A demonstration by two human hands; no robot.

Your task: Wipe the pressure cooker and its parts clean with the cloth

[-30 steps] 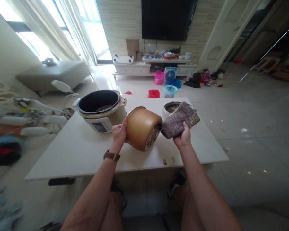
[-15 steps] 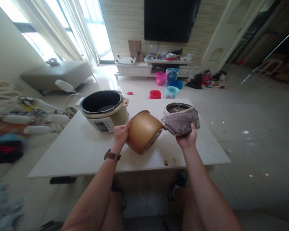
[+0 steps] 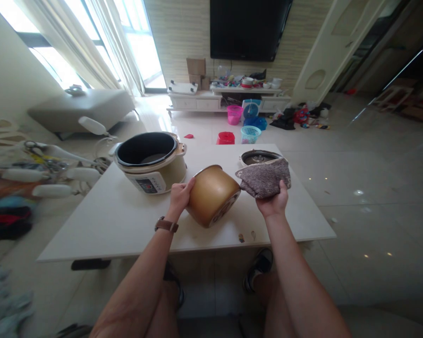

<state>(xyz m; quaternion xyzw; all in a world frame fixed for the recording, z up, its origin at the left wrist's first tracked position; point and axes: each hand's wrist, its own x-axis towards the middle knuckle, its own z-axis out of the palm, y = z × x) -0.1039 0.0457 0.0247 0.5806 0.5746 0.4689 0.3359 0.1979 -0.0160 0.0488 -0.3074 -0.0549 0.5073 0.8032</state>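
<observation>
Head view: gold inner pot (image 3: pixel 213 195) tipped sideways over the white table (image 3: pixel 127 220).
Left hand (image 3: pixel 181 197) grips its rim; right hand (image 3: pixel 273 204) clutches a grey cloth (image 3: pixel 264 177), flatter than a second ago.

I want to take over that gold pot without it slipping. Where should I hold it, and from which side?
Take the gold pot by its rim, from the left, where the left hand has it. It is tilted, base toward the cloth, and its rounded wall looks smooth.
</observation>
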